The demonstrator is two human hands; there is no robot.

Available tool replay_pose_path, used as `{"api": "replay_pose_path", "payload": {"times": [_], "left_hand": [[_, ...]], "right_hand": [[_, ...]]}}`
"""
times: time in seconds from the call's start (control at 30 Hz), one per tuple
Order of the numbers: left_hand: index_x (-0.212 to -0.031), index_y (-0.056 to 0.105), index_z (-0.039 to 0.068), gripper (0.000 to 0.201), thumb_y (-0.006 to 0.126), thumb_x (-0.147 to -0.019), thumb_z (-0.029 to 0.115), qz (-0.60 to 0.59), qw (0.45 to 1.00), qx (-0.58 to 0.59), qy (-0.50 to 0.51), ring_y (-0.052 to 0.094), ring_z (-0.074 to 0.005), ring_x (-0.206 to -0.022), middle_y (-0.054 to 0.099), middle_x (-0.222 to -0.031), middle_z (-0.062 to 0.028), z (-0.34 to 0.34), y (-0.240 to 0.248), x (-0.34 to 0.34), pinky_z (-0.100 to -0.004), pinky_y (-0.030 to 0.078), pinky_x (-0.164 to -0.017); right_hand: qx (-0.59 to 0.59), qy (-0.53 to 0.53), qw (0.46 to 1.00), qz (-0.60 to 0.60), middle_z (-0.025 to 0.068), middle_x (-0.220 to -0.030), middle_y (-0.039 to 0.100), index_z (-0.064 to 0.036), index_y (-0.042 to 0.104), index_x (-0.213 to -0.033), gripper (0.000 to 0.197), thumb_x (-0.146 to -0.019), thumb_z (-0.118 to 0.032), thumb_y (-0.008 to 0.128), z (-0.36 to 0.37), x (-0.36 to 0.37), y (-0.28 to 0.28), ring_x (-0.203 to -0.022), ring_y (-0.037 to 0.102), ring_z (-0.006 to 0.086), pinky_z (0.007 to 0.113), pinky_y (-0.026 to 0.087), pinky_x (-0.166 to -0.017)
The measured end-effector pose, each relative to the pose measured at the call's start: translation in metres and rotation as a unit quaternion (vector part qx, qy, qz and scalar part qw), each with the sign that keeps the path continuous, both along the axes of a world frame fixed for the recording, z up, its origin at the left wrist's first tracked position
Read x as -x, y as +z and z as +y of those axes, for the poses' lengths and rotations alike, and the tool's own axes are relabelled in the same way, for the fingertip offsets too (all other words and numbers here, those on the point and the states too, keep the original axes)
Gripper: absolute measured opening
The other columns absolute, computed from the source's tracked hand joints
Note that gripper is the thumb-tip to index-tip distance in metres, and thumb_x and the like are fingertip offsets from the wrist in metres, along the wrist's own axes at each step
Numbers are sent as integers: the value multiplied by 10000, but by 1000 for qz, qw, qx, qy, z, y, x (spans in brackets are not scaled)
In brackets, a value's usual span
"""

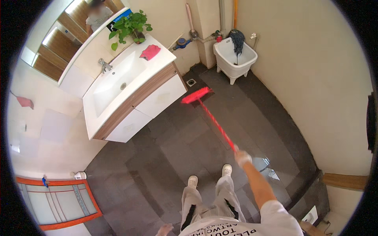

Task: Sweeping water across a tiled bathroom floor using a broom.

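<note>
A red long-handled floor brush slants across the dark tiled floor. My right hand, in a thin pale glove, is closed around the upper part of its handle. The wide bristled head rests on the tiles in front of the vanity's right end, close to a square floor drain. Low at the lower edge, beside my trousers, hangs my left hand. It is partly cut off, its fingers look loosely apart, and nothing shows in it.
A white vanity with basin stands at the left, holding a pink cloth and a potted plant. In the far corner is a white mop tub with a dark mop. An orange-framed glass door is at lower left.
</note>
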State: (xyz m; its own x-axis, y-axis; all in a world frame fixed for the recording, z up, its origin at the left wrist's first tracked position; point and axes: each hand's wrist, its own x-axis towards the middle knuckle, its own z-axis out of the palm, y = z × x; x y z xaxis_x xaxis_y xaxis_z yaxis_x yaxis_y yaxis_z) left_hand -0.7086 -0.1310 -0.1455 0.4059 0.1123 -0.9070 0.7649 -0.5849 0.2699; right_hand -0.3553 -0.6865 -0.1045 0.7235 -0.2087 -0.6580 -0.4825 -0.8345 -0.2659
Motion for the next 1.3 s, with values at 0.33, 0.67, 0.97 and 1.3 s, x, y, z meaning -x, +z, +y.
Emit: {"api": "replay_pose_path", "payload": {"times": [0.33,0.67,0.97,1.3], "left_hand": [[-1173,389,107,507,507,-744,351,42,997,38,59,320,-248,-1129,357,-1222,-131,-104,33,-3,-389,273,-911],[-1074,494,82,379,506,-712,193,-90,996,10,-8,419,-227,-1059,460,-1147,-51,-182,33,15,-305,319,-896],[-1044,514,61,429,480,-739,360,-144,964,-29,222,497,-210,-960,534,-1038,-107,-196,-24,147,-302,361,-830],[-962,541,45,327,476,-745,281,-222,907,23,356,506,-160,-872,569,-933,-65,-227,-70,353,-289,375,-762]], "right_hand": [[-56,-6,998,-24,212,-731,551,-222,187,-1245,444,-831,-313,319,-75,111,33,-689,535,371,463,408,-609],[48,117,991,-47,136,-612,535,-216,329,-1162,375,-812,-343,374,-109,181,-42,-512,533,271,386,406,-445],[-204,-90,973,-59,9,-443,403,-71,429,-640,91,-702,-81,494,19,-15,25,-346,434,135,279,309,-293],[-216,104,971,-5,42,-457,436,-52,426,-747,78,-680,-21,403,126,199,72,-362,472,147,265,351,-302]]}}
